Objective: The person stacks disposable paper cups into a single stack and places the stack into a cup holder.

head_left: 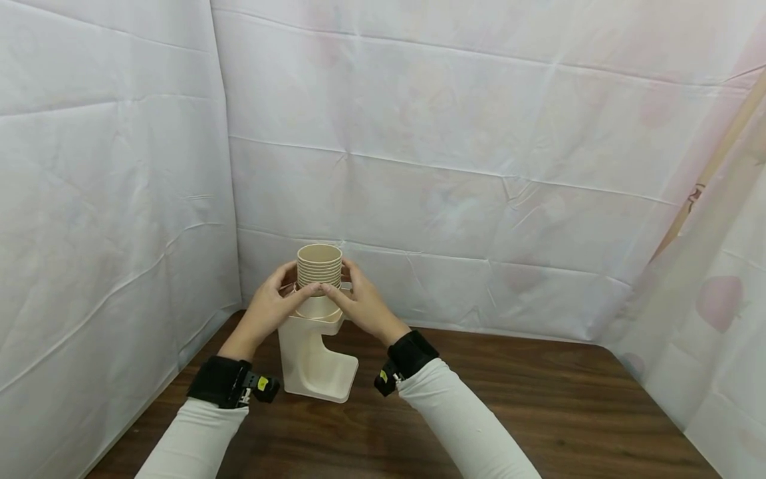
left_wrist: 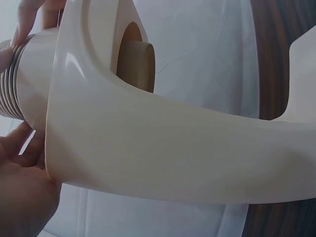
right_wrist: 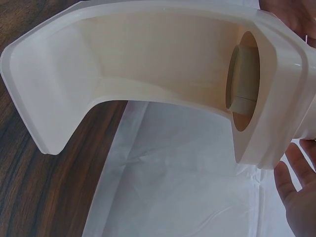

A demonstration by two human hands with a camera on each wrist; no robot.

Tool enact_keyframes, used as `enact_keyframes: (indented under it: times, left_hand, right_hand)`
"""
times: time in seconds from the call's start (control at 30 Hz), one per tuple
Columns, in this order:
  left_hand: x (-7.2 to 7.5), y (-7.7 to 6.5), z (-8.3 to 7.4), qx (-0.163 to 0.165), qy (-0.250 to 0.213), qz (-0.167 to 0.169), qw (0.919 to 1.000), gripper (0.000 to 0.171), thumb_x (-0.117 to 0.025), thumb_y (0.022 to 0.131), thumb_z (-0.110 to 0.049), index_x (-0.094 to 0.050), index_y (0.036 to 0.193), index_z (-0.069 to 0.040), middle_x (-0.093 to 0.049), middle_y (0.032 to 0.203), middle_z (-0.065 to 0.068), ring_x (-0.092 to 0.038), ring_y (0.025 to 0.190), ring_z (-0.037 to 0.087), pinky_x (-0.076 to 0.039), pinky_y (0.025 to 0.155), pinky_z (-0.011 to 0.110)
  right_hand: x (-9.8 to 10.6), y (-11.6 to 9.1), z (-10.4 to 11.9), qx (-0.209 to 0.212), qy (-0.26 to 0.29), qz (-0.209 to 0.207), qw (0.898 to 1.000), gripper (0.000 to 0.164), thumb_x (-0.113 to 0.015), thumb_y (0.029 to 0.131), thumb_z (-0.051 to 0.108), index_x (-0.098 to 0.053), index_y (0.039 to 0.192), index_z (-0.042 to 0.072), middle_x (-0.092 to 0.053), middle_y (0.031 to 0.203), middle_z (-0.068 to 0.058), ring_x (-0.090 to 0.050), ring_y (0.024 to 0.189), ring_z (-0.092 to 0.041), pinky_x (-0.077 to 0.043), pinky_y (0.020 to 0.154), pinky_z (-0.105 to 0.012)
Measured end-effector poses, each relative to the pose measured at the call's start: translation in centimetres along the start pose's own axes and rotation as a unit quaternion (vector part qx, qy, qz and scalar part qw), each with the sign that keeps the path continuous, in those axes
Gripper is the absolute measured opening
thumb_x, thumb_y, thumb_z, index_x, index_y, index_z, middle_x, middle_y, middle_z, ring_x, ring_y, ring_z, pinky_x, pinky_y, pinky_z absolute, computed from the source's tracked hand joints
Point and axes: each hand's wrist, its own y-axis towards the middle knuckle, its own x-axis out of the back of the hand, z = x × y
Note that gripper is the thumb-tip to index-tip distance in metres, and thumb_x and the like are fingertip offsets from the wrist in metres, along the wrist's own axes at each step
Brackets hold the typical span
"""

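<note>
A cream cup dispenser stands upright on the table, with a round collar on top. A stack of beige cups sits mouth-up in that collar, its rims piled in ribs. My left hand curls round the stack's left side, thumb across the front. From the right, my right hand holds the stack likewise, and the thumb tips meet in front. In the right wrist view the bottom cup shows through the dispenser's round hole. The far sides of the stack are hidden.
The dark wooden table extends to the right of the dispenser. White cloth curtains hang behind and to the left, close to the table's edges. The dispenser's flat base juts out towards the right.
</note>
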Motion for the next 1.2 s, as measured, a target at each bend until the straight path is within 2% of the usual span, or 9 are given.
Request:
enact_keyframes:
  times: [0.13,0.27,0.47,0.7,0.97,1.13,1.2]
  left_hand:
    - [-0.1,0.0,0.1,-0.004,0.001,-0.004,1.0000,0.077,-0.061,0.083,-0.055,-0.031,0.143,-0.016,-0.045,0.136,0.010,-0.039,0.124,0.023,-0.033,0.106,0.051]
    - [-0.2,-0.1,0.2,-0.010,0.004,-0.008,0.9999,0.077,-0.062,0.083,-0.054,-0.033,0.142,-0.014,-0.047,0.135,0.011,-0.040,0.123,0.022,-0.034,0.105,0.051]
    - [-0.2,-0.2,0.6,-0.017,0.004,-0.009,0.9998,0.076,-0.062,0.084,-0.052,-0.034,0.141,-0.012,-0.046,0.134,0.011,-0.040,0.124,0.023,-0.033,0.105,0.051]
    - [-0.3,-0.5,0.8,-0.017,-0.005,-0.003,0.9998,0.075,-0.063,0.084,-0.051,-0.034,0.141,-0.012,-0.044,0.135,0.011,-0.039,0.125,0.022,-0.032,0.106,0.049]
    - [-0.2,-0.6,0.7,-0.020,-0.007,-0.006,0.9998,0.074,-0.063,0.084,-0.050,-0.034,0.141,-0.012,-0.044,0.136,0.011,-0.038,0.125,0.022,-0.032,0.106,0.050]
    - [-0.1,-1.0,0.9,-0.026,-0.016,-0.008,0.9995,0.074,-0.063,0.085,-0.047,-0.031,0.143,-0.013,-0.041,0.140,0.012,-0.036,0.127,0.024,-0.031,0.107,0.051]
    - [0.0,-1.3,0.7,-0.025,-0.016,-0.011,0.9995,0.074,-0.063,0.086,-0.046,-0.031,0.143,-0.012,-0.040,0.140,0.013,-0.036,0.127,0.024,-0.031,0.107,0.051]
  right_hand:
    - [-0.6,0.5,-2.1,0.008,-0.007,-0.002,1.000,0.068,-0.051,0.092,0.048,-0.021,0.145,0.020,-0.048,0.129,-0.005,-0.047,0.114,-0.009,-0.049,0.089,-0.028]
    - [-0.6,0.3,-2.1,0.008,-0.013,-0.002,1.000,0.067,-0.054,0.092,0.044,-0.022,0.145,0.018,-0.049,0.128,-0.005,-0.049,0.113,-0.010,-0.050,0.089,-0.031]
    - [-0.7,0.3,-2.1,0.029,-0.003,-0.002,1.000,0.064,-0.055,0.094,0.035,-0.024,0.145,0.013,-0.046,0.133,-0.011,-0.045,0.119,-0.019,-0.048,0.093,-0.040]
    - [-0.6,0.1,-2.2,0.019,-0.058,-0.009,0.998,0.065,-0.052,0.092,0.047,-0.028,0.143,0.015,-0.045,0.136,-0.003,-0.043,0.119,-0.011,-0.043,0.098,-0.040]
    - [-0.6,0.0,-2.2,0.030,-0.043,-0.009,0.999,0.062,-0.053,0.093,0.044,-0.030,0.143,0.016,-0.048,0.130,-0.004,-0.045,0.117,-0.012,-0.045,0.096,-0.037]
    - [-0.5,-0.3,-2.2,0.023,-0.032,0.000,0.999,0.063,-0.053,0.093,0.044,-0.027,0.144,0.017,-0.046,0.132,-0.004,-0.044,0.118,-0.010,-0.046,0.096,-0.037]
    - [-0.5,-0.4,-2.1,0.018,-0.044,0.000,0.999,0.064,-0.052,0.092,0.047,-0.027,0.144,0.019,-0.045,0.132,-0.003,-0.042,0.119,-0.010,-0.045,0.097,-0.038]
